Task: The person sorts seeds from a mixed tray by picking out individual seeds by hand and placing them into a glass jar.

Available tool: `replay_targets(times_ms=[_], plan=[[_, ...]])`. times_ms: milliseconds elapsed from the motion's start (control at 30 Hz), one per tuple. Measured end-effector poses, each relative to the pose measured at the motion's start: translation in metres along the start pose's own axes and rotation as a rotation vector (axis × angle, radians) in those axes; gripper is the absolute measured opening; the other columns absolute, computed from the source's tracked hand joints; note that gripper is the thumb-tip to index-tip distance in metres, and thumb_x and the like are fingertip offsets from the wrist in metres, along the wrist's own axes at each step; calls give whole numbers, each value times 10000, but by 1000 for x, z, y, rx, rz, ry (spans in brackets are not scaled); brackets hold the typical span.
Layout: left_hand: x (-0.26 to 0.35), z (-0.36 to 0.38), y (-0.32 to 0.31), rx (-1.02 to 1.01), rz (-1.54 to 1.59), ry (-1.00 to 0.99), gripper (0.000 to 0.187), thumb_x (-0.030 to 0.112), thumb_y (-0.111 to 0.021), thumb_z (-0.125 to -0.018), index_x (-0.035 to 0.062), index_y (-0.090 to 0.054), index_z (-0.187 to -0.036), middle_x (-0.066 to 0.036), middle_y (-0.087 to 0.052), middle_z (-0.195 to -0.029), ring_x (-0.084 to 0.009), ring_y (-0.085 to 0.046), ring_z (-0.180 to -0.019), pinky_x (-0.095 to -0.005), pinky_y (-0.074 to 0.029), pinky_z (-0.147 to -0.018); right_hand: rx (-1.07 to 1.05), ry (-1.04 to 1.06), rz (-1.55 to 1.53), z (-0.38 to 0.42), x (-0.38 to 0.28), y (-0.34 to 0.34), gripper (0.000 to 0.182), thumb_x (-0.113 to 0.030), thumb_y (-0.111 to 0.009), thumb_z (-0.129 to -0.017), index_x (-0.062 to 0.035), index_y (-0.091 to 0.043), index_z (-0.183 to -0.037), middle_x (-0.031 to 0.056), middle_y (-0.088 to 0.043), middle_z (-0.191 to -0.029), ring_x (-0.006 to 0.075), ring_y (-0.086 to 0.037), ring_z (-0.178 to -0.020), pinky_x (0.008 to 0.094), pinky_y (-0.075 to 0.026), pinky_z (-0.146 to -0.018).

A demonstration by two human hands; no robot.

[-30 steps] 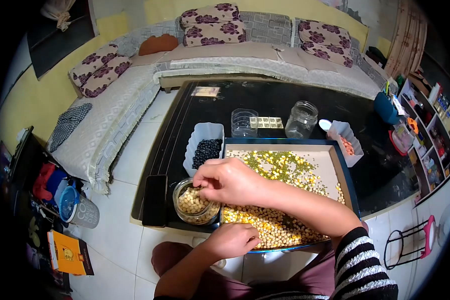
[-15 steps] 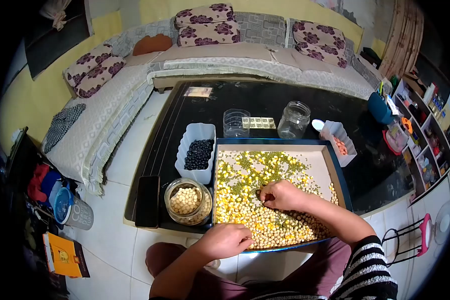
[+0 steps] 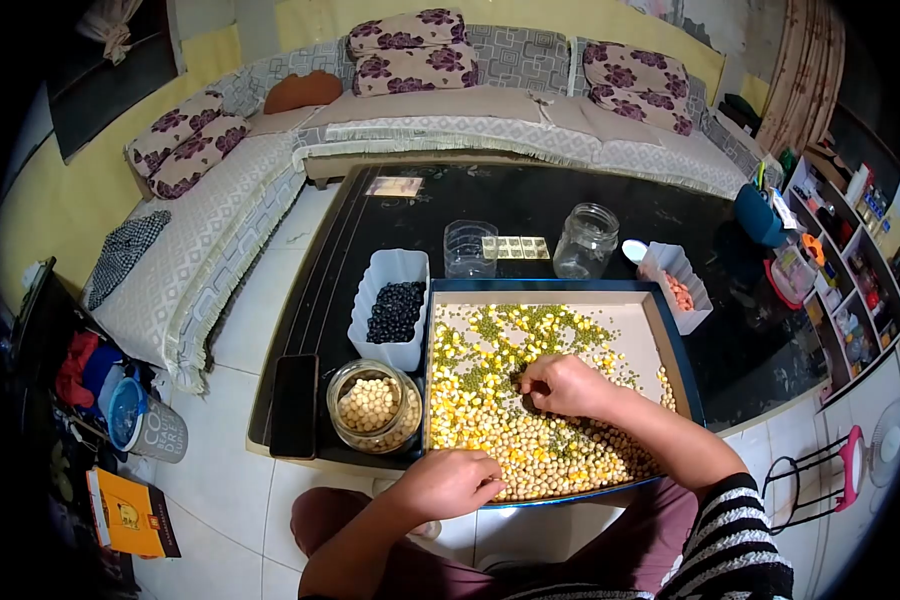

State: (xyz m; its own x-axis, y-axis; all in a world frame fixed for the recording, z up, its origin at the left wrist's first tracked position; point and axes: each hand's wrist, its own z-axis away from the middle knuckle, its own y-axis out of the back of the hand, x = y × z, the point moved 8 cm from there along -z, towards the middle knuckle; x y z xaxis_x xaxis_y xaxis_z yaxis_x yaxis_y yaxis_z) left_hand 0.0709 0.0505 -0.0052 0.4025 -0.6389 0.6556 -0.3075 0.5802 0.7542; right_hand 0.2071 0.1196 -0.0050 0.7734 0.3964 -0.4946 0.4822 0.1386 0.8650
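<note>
A shallow box (image 3: 686,385) with a dark blue rim holds yellow corn kernels (image 3: 452,405), small green beans (image 3: 485,375) and pale round beans (image 3: 545,470). Over the middle of the box, my right hand (image 3: 565,385) has its fingers pinched together down at the beans; what they hold, if anything, is hidden. My left hand (image 3: 454,482) rests at the box's near left edge with fingers curled, its contents not visible. Left of the box stand a glass jar (image 3: 375,405) of pale beans and a plastic container (image 3: 392,310) of black beans.
Behind the box are a clear plastic cup (image 3: 470,250), a pill-like pack (image 3: 515,247), an empty glass jar (image 3: 585,240) and a white lid (image 3: 634,250). A container (image 3: 675,290) of pinkish pieces stands right; a black phone (image 3: 295,405) lies left.
My right hand has shifted very slightly, still over the middle of the box. My left hand keeps nearly the same place and pose.
</note>
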Motion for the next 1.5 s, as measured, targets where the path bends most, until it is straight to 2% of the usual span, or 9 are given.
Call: replay_targets(times_ms=[400,700,800,933,1000,1067,1200,1233,1500], plan=[[-2,0,-3,8,4,-9,236,263,-521,-829,47,-613,-811,-124,-610,-796,-318,-592,-744,-413,-480,-675,41,15,54,-9,5,-8,151,-72,-625,-687,-39,-634,-834,123,-619,-830,294,-607,-773,345,-499,-720],[-1,0,-1,-2,-6,-17,230,266,-523,-837,57,-618,-840,-107,-610,-803,-304,-593,-759,-399,-480,-677,-45,44,130,-11,-1,-14,134,-77,-597,-698,-34,-600,-825,136,-606,-840,307,-607,-732,388,-501,-679],[-3,0,-3,-17,-23,-12,229,270,-521,-846,66,-621,-871,-98,-610,-815,-296,-593,-768,-392,-480,-669,60,93,74,-11,-4,-3,103,-84,-589,-700,-38,-599,-791,132,-613,-750,309,-599,-689,385,-493,-636],[0,0,-1,-24,-1,4,239,263,-508,-838,48,-602,-797,-114,-607,-796,-305,-588,-764,-406,-471,-682,103,73,-73,-24,-36,29,86,-75,-592,-691,-37,-591,-769,122,-606,-708,270,-601,-636,358,-487,-594],[2,1,0,-27,4,10,244,266,-507,-837,45,-602,-794,-116,-607,-796,-307,-589,-763,-407,-473,-684,179,182,-145,-37,-68,46,84,-46,-620,-689,-33,-607,-772,72,-611,-691,159,-607,-618,271,-504,-560],[0,0,-2,-28,-16,29,245,263,-509,-835,41,-603,-788,-120,-606,-794,-313,-590,-752,-414,-474,-682,233,308,-218,-48,-101,54,80,-41,-622,-703,-35,-604,-780,62,-603,-697,133,-597,-620,250,-502,-556],[0,0,-2,1,-21,1,244,261,-512,-832,40,-603,-782,-125,-605,-788,-320,-590,-741,-422,-475,-680,223,479,-321,-69,-148,44,84,-49,-600,-739,-33,-591,-820,68,-594,-756,171,-588,-606,273,-497,-569],[0,0,-1,19,-15,-6,243,260,-513,-831,40,-603,-779,-126,-605,-784,-322,-591,-735,-423,-476,-677,167,455,-365,-74,-154,36,89,-51,-575,-697,-23,-561,-781,129,-579,-755,319,-585,-699,370,-479,-624],[0,2,-1,14,-38,5,245,259,-509,-832,41,-587,-753,-128,-600,-778,-325,-591,-734,-423,-479,-673,167,343,-250,-55,-98,25,78,-58,-611,-703,-29,-588,-771,104,-593,-730,270,-593,-692,352,-485,-617]])
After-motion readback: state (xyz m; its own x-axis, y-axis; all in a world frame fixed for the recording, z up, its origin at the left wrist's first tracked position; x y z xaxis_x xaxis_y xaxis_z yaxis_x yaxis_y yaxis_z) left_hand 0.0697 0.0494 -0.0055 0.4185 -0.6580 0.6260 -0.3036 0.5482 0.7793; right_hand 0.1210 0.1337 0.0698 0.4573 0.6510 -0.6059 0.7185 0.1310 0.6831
